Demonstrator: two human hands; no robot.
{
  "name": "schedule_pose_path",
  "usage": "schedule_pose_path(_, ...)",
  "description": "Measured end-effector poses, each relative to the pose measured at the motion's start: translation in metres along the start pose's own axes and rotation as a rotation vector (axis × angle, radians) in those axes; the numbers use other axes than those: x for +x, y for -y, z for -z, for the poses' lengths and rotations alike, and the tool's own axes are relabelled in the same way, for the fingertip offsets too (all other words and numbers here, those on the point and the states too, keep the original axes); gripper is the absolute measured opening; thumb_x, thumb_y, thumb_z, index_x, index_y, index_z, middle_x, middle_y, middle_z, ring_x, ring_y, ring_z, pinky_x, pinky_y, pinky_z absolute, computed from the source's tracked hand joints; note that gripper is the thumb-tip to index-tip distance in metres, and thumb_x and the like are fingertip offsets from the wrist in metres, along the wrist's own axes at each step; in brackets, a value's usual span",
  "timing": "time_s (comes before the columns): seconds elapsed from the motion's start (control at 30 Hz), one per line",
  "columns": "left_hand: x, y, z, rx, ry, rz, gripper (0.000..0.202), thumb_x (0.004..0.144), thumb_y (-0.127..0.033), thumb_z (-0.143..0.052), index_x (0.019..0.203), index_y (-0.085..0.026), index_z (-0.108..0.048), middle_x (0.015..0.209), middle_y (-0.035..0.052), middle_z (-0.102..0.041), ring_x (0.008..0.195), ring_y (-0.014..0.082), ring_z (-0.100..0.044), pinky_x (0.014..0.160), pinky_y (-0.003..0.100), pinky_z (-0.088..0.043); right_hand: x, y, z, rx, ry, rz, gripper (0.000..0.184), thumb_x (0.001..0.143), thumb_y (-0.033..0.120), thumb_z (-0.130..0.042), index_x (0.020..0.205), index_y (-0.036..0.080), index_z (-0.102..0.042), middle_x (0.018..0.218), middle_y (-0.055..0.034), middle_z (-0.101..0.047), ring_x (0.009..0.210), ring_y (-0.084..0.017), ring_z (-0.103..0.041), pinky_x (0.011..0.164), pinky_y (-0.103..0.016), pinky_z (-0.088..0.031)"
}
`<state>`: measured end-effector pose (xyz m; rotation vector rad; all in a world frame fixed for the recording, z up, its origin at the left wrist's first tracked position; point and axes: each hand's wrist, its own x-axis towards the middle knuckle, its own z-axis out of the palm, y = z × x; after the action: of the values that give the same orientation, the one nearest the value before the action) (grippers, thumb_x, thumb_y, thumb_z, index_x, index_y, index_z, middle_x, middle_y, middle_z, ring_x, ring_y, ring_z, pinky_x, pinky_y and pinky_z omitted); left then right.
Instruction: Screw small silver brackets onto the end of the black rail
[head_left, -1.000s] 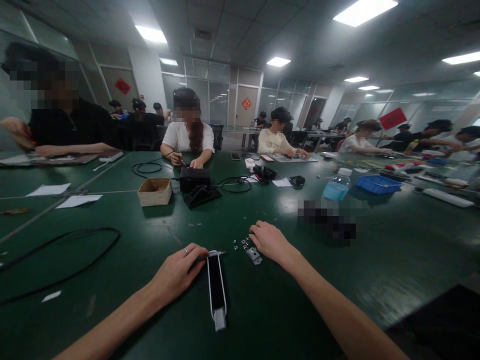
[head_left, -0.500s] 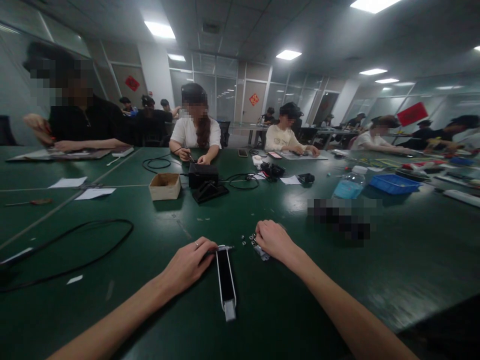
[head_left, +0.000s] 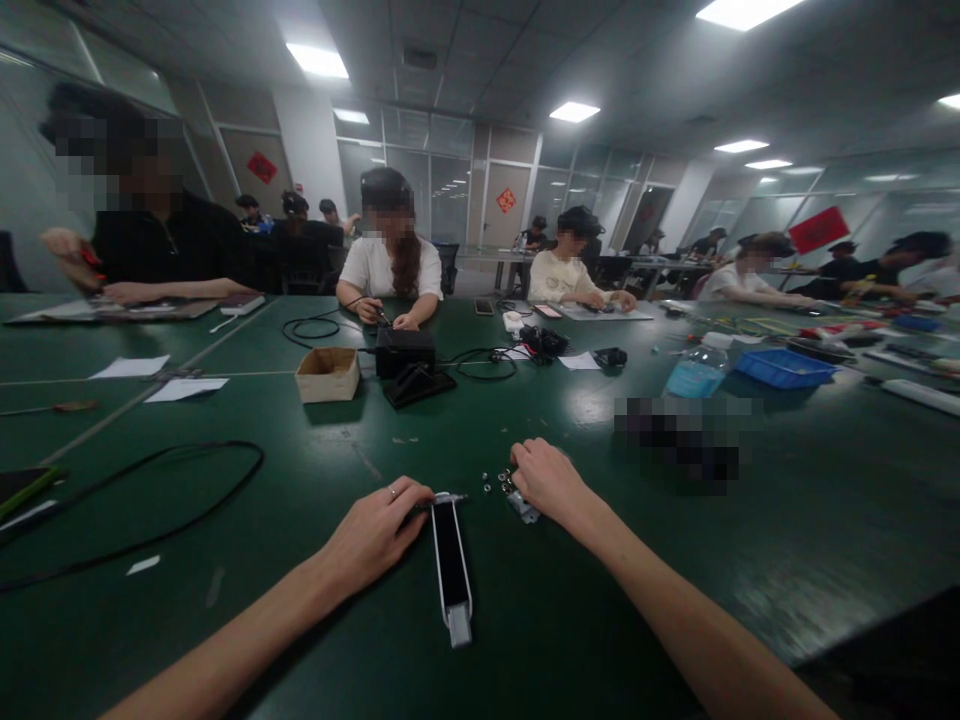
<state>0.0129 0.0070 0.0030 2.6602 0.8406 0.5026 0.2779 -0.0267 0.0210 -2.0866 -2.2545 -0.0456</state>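
Observation:
My left hand (head_left: 375,535) rests on the green table (head_left: 570,620), fingers curled round the far end of a long black strip with a white rim (head_left: 452,565) that lies pointing toward me. My right hand (head_left: 551,480) sits to the right of it, fingers bent down over several small metal nuts (head_left: 496,483) and a small grey metal bracket (head_left: 523,510). Whether its fingertips pinch one of the small parts is hidden.
A cardboard box (head_left: 328,373) and a black device with cables (head_left: 409,362) stand further out. A black cable loop (head_left: 161,490) lies at left. A water bottle (head_left: 694,375) and a blue tray (head_left: 784,367) are at right. Other people work along the far edge.
The view has shifted a little, so the table objects sit slightly further right. My right hand has closed down over the small parts and the bracket. My left hand stays on the strip.

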Motion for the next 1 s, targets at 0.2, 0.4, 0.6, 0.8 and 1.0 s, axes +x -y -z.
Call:
schedule_pose_path(0.2, 0.0, 0.004, -0.005, 0.018, -0.026, -0.015, 0.021, 0.093, -0.021, -0.037, 0.11, -0.021, -0.05, 0.106, 0.0036, -0.056, 0.083, 0.016, -0.06, 0.072, 0.03, -0.051, -0.003, 0.004, 0.005, 0.064, -0.059, 0.054, 0.02, 0.089, 0.014, -0.043, 0.098, 0.01, -0.061, 0.1, -0.0133, -0.06, 0.092, -0.021, -0.054, 0.078, -0.032, -0.047)
schedule_pose_path(0.4, 0.001, 0.002, -0.005, 0.083, -0.041, 0.015, 0.02, 0.093, -0.022, -0.039, 0.107, -0.02, -0.052, 0.102, 0.0044, -0.058, 0.081, 0.0174, -0.061, 0.073, 0.031, -0.051, -0.007, 0.022, 0.003, 0.223, -0.24, 0.275, 0.019, 0.089, 0.011, -0.043, 0.097, 0.012, -0.061, 0.096, -0.0099, -0.058, 0.091, -0.019, -0.052, 0.08, -0.031, -0.047)
schedule_pose_path(0.6, 0.001, -0.005, -0.002, 0.131, -0.049, 0.042, 0.016, 0.093, -0.022, -0.042, 0.102, -0.018, -0.055, 0.098, 0.005, -0.059, 0.082, 0.0177, -0.06, 0.073, 0.029, -0.05, -0.011, 0.039, -0.004, 0.292, -0.245, 0.362, 0.019, 0.09, 0.012, -0.043, 0.097, 0.011, -0.061, 0.094, -0.0096, -0.06, 0.088, -0.019, -0.053, 0.077, -0.033, -0.049)
schedule_pose_path(0.8, 0.0, -0.005, -0.002, 0.16, -0.054, 0.072, 0.016, 0.092, -0.024, -0.042, 0.097, -0.018, -0.056, 0.094, 0.0052, -0.059, 0.078, 0.017, -0.059, 0.07, 0.029, -0.049, -0.013, 0.042, -0.004, 0.377, -0.227, 0.373, 0.02, 0.091, 0.013, -0.044, 0.1, 0.014, -0.061, 0.096, -0.0088, -0.062, 0.088, -0.018, -0.056, 0.078, -0.033, -0.05)
schedule_pose_path(1.0, 0.001, -0.006, -0.001, 0.168, -0.05, 0.056, 0.017, 0.092, -0.024, -0.041, 0.092, -0.017, -0.056, 0.089, 0.0052, -0.059, 0.076, 0.0173, -0.058, 0.068, 0.029, -0.049, -0.014, 0.041, -0.006, 0.382, -0.181, 0.363, 0.022, 0.087, 0.009, -0.045, 0.101, 0.015, -0.062, 0.096, -0.0083, -0.062, 0.089, -0.018, -0.057, 0.079, -0.033, -0.05)
